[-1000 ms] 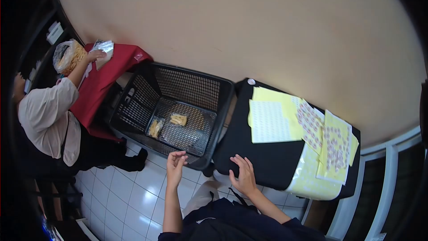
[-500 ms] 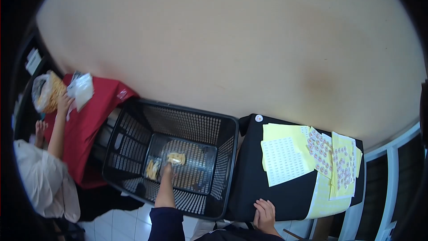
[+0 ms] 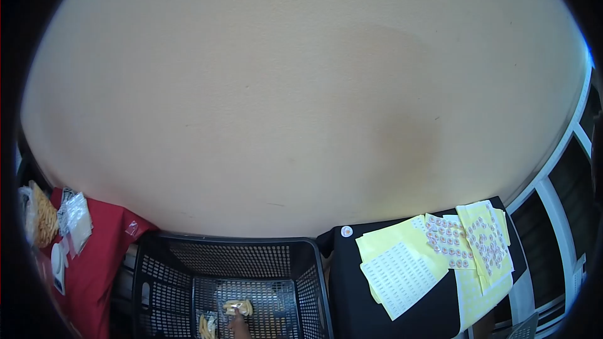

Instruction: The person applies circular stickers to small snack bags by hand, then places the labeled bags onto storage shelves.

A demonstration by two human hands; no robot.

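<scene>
My left hand [image 3: 239, 326] reaches down into a black plastic basket [image 3: 235, 237]. Its fingers are closed at the near edge of a small clear packet of pale yellow snack sticks [image 3: 238, 307], low over the basket floor; part of the hand is cut off by the frame's bottom edge. Just left of it lies another packet of the same sticks [image 3: 207, 325]. My right hand is out of view.
Right of the basket, a black-covered table [image 3: 348, 276] holds yellow sheets and a white label sheet [image 3: 402, 279], plus sheets of round stickers [image 3: 487, 245]. At left, a red-covered table [image 3: 107, 226] carries a bag of snack sticks [image 3: 44, 216], plastic bags [image 3: 76, 216] and a white scale-like object [image 3: 58, 267].
The view has tilted upward, so the basket and tables sit lower. My right hand and the other person have left the frame. My left hand stays at the packet.
</scene>
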